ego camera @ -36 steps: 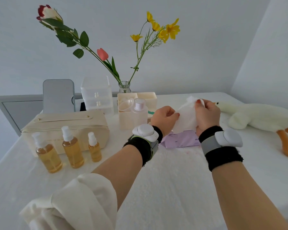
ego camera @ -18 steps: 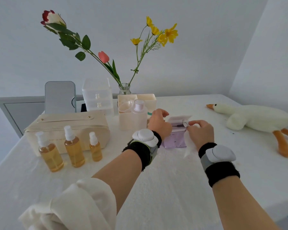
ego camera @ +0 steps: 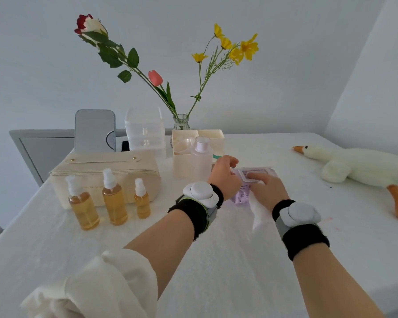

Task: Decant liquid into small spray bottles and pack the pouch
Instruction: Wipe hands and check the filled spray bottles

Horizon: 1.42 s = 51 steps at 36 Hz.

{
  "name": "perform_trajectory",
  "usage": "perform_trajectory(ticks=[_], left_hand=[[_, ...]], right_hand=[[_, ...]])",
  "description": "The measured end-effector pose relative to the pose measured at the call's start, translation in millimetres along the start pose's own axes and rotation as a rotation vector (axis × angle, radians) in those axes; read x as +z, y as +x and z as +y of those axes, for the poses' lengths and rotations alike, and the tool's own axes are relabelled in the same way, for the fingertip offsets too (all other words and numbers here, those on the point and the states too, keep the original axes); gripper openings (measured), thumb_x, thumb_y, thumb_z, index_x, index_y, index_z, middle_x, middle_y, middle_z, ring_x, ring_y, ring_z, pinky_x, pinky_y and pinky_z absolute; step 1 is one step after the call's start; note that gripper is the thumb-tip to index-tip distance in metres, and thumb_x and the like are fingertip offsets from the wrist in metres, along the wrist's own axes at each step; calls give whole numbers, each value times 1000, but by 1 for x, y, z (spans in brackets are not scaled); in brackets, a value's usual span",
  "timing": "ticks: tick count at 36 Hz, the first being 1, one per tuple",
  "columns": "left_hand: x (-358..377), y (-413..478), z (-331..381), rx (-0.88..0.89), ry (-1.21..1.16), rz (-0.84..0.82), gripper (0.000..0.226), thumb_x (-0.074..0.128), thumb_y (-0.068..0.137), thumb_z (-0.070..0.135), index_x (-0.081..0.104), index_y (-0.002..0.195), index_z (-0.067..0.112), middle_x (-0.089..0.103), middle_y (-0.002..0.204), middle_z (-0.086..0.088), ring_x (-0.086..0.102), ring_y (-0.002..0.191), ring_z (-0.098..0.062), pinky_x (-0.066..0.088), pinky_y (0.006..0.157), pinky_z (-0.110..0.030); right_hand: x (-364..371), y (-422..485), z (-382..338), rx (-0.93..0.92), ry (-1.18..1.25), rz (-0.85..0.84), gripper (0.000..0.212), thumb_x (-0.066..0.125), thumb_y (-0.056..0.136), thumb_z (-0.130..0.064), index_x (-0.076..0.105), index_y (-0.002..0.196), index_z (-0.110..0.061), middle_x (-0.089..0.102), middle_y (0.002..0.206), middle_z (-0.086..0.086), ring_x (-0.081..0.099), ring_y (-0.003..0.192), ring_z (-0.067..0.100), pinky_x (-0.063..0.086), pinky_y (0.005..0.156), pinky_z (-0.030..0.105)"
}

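Three small spray bottles of amber liquid stand in a row at the left: one [ego camera: 84,206], a taller one [ego camera: 114,200] and a short one [ego camera: 142,200]. Behind them lies the cream pouch [ego camera: 124,166], zipped. A large frosted bottle [ego camera: 201,158] stands mid-table. My left hand [ego camera: 225,177] holds the left end of a lilac wipe pack [ego camera: 242,196]. My right hand [ego camera: 268,189] presses fingertips on the pack's white lid [ego camera: 255,174] while gripping a white wipe [ego camera: 260,214] that hangs under the palm.
A cream organiser box [ego camera: 214,136] and a glass vase of flowers [ego camera: 181,122] stand behind the big bottle. Clear mini drawers [ego camera: 145,131] and a grey mirror stand [ego camera: 94,130] sit at the back left. A plush goose [ego camera: 359,166] lies at the right.
The wipe came out of the pack and went down with my right hand. That hand then pushed the pack's lid down flat. My left hand stayed on the pack.
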<state>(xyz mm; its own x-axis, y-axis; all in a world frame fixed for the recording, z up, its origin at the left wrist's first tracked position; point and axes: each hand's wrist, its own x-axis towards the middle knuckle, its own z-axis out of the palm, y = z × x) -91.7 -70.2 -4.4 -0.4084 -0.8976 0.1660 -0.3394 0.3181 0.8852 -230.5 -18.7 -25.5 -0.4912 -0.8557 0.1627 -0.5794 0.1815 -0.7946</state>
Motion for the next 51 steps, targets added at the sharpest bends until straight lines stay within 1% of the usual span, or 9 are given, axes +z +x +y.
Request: perform_trajectory(ticks=[9,14,19,25,32,36,41,46,51], left_hand=[[-17,-17,-6,-87,-40,16,41,54,87,-2,53,127,9,56,119,-4,55,109,-20,48,89,-23],[-34,-48,-24,-227,-156,97,29,48,88,-2,57,111,14,60,110,-6,65,103,-31,58,92,-48],[-54,-76,-43,-293,-271,151,24,44,97,2,59,114,11,68,102,-8,68,79,-22,62,77,-41],[-79,-99,-48,-491,-690,-47,51,55,94,63,73,103,16,77,85,-4,75,80,-23,63,69,-38],[-82,-102,-72,-402,-343,231,38,58,100,41,70,83,9,62,67,-2,61,64,-19,59,58,-28],[-81,-102,-76,-407,-332,224,35,67,94,42,72,80,10,59,60,1,55,50,-13,56,55,-24],[-81,-101,-79,-385,-368,299,43,84,79,45,68,76,5,61,57,1,56,52,-14,51,56,-27],[-78,-100,-80,-358,-544,276,46,61,101,32,64,99,-14,62,81,-18,58,75,-28,56,77,-49],[-76,-96,-93,-375,-522,228,27,48,104,11,74,95,6,74,81,-14,71,82,-30,59,81,-43]], right_hand=[[8,-7,-23,90,361,94,12,70,87,-34,74,83,-23,71,87,-8,66,86,13,48,70,29],[31,-22,-42,124,494,-116,17,69,74,-7,76,87,-16,76,95,-1,69,96,26,58,83,41],[64,-38,-55,-60,344,-112,10,80,83,-20,72,77,-19,73,89,5,70,87,25,59,81,41],[90,-57,-75,-72,392,-82,21,70,93,-39,67,87,-19,71,77,-8,68,72,6,50,58,21],[96,-69,-70,-165,339,-110,11,75,88,-19,67,91,-25,67,87,-14,63,76,-6,46,63,8],[94,-70,-64,-126,343,-126,16,77,87,-20,65,83,-29,67,84,-13,62,75,-2,48,63,15],[95,-71,-62,-51,292,-161,40,73,91,-36,65,89,3,70,84,17,60,74,22,54,69,42],[106,-70,-63,30,322,-166,37,62,97,-40,67,92,-4,72,91,14,69,88,32,58,77,41],[120,-71,-52,191,560,-268,19,70,93,-28,70,94,-9,75,99,17,72,99,36,56,93,56]])
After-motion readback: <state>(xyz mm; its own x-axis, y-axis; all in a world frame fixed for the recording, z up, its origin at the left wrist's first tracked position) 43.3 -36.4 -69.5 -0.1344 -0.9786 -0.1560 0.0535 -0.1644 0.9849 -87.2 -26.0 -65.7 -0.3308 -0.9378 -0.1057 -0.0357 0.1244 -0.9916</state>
